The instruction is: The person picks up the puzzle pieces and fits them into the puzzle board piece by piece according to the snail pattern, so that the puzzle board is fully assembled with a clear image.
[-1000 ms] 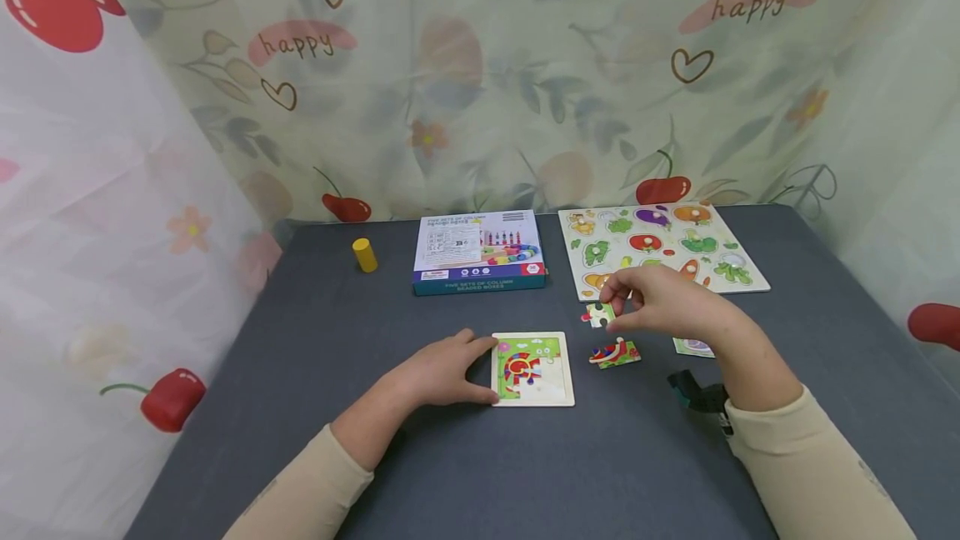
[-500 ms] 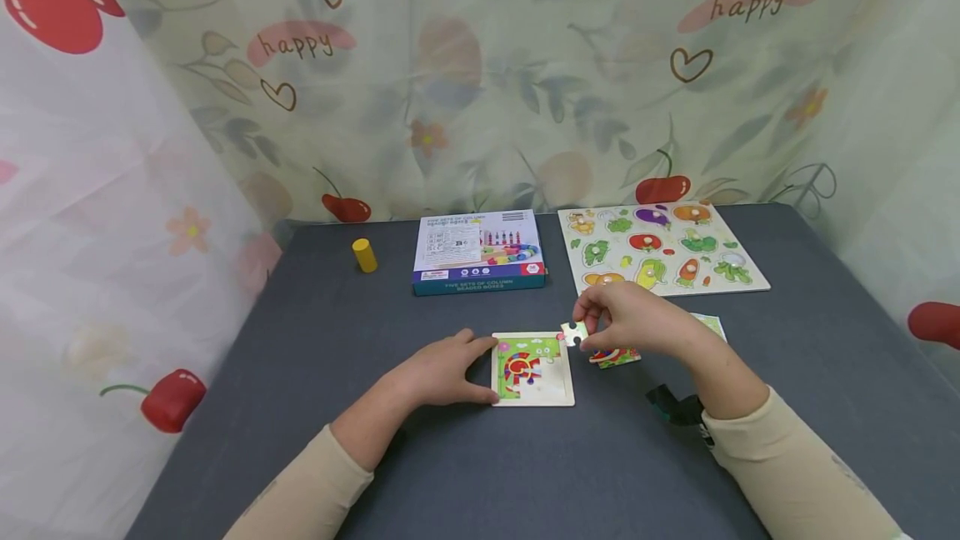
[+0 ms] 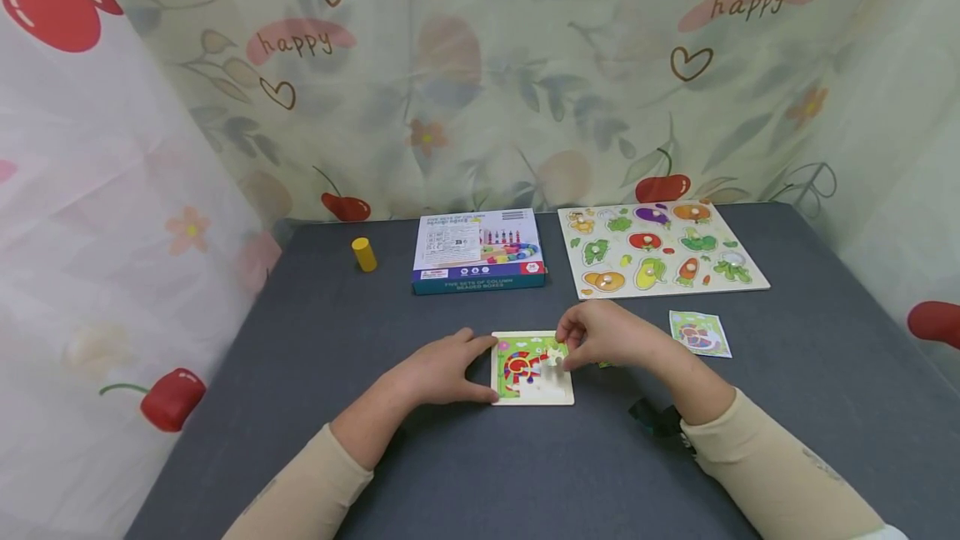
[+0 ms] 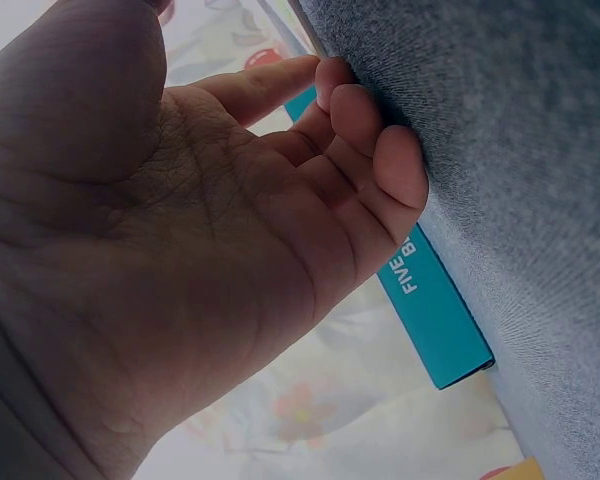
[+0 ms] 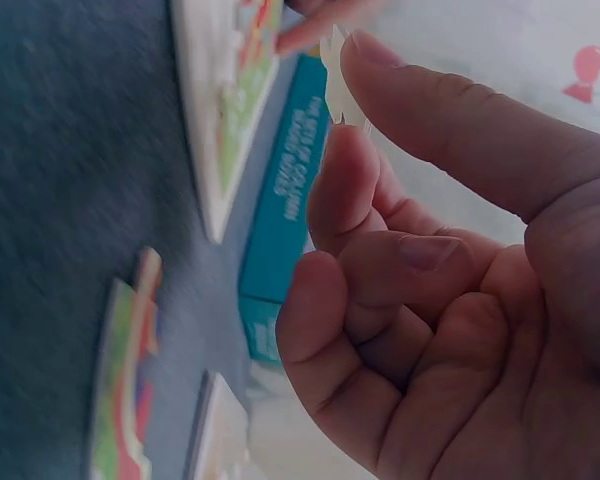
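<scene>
In the head view, my right hand point(image 3: 611, 336) pinches a jigsaw piece point(image 3: 553, 357) between thumb and fingertips, over the right part of a small square puzzle tray point(image 3: 534, 402). The right wrist view shows the piece's pale side point(image 5: 336, 78) at the thumb tip, the other fingers curled below. The tray holds a green and red picture at its left and top; its lower right shows bare board. My left hand point(image 3: 438, 369) rests at the tray's left edge, thumb at the near corner and index finger at the far one. Loose jigsaw pieces point(image 5: 120, 380) lie right of the tray, mostly hidden in the head view.
A picture card point(image 3: 700, 333) lies right of my right hand. Behind stand a beaded-column game box point(image 3: 480, 248) and a vegetable peg board point(image 3: 675, 265). A yellow cylinder point(image 3: 364, 255) is at the back left. Printed curtains surround the dark table point(image 3: 300, 390).
My right hand has carried the jigsaw piece left and toward me, from near the peg board to over the tray. The picture card is now uncovered. My left hand has stayed put.
</scene>
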The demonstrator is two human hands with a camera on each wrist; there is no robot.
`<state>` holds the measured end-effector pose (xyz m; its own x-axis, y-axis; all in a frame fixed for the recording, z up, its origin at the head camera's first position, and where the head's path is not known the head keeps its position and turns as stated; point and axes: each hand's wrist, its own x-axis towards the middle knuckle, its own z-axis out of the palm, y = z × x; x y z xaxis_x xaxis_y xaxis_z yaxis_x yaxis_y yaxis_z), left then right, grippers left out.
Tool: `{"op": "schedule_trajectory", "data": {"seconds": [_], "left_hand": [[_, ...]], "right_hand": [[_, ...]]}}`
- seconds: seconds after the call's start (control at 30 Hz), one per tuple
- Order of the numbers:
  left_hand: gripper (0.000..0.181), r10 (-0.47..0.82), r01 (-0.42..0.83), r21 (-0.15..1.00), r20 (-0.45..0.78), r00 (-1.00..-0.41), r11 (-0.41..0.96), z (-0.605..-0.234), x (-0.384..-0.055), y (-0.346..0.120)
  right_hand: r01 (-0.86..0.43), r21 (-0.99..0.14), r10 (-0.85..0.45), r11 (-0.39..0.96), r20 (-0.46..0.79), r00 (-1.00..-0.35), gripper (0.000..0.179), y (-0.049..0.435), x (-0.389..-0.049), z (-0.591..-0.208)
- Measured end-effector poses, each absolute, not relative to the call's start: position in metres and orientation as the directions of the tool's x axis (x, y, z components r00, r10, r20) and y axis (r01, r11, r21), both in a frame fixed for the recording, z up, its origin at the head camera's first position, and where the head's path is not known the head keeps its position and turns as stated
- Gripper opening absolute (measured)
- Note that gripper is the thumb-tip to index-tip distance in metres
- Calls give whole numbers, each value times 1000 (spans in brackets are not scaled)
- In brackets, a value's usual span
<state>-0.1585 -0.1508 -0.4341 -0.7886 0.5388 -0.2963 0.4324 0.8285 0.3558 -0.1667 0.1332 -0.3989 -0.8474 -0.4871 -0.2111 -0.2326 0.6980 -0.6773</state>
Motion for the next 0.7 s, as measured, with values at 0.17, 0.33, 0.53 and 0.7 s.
{"op": "schedule_trajectory", "data": {"seconds": [0.17,0.33,0.53,0.7], "left_hand": [[89,542,436,354,-296,-787,827,-435,-159,-151],[90,543,439,352,-296,-786,827,-436,-159,-151],[90,541,436,349,-302,-785,829,-436,-160,-151],[90,539,436,346,-304,-786,831,-435,-160,-150]], "right_hand": [[-245,-673,-502,698,-217,-837,26,126,-166,-411],[-239,-648,-481,723,-224,-847,25,120,-165,-422],[-219,-618,-436,755,-223,-872,26,117,-163,-424],[-198,-603,-406,773,-231,-884,26,116,-161,-422]]}}
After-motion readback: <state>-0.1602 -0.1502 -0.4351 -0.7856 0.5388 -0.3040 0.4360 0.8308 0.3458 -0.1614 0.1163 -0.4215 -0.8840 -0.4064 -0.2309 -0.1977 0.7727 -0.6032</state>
